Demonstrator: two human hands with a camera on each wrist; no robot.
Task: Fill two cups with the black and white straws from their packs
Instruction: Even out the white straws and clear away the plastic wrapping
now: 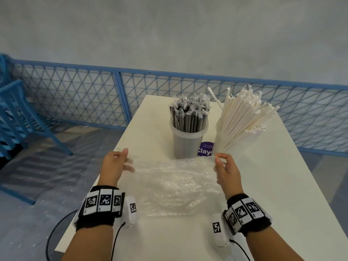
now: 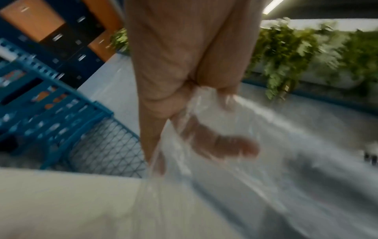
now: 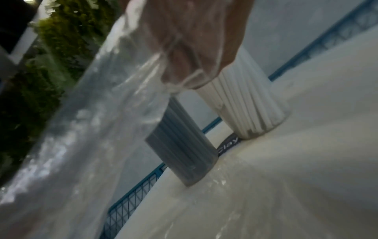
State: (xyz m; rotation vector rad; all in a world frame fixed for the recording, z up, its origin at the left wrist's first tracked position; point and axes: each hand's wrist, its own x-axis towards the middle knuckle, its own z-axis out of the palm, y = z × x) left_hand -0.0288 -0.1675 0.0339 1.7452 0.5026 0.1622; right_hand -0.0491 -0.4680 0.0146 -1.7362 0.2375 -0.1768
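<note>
Two clear cups stand at the far end of the white table (image 1: 273,185). The left cup (image 1: 187,142) is packed with black straws (image 1: 189,113); the right cup (image 1: 224,140) holds white straws (image 1: 246,113) that fan out to the right. An empty clear plastic pack (image 1: 175,181) hangs stretched between my hands just in front of the cups. My left hand (image 1: 120,162) pinches its left top edge and my right hand (image 1: 224,164) pinches its right top edge. The wrist views show the pack (image 2: 214,129) (image 3: 114,100) bunched in my fingers, with both cups (image 3: 184,150) (image 3: 251,103) behind.
A purple round sticker (image 1: 205,148) lies on the table between the cups. A blue mesh fence (image 1: 94,95) runs behind the table and blue chairs (image 1: 17,117) stand stacked at the left. Green plants (image 2: 296,53) line a wall behind me.
</note>
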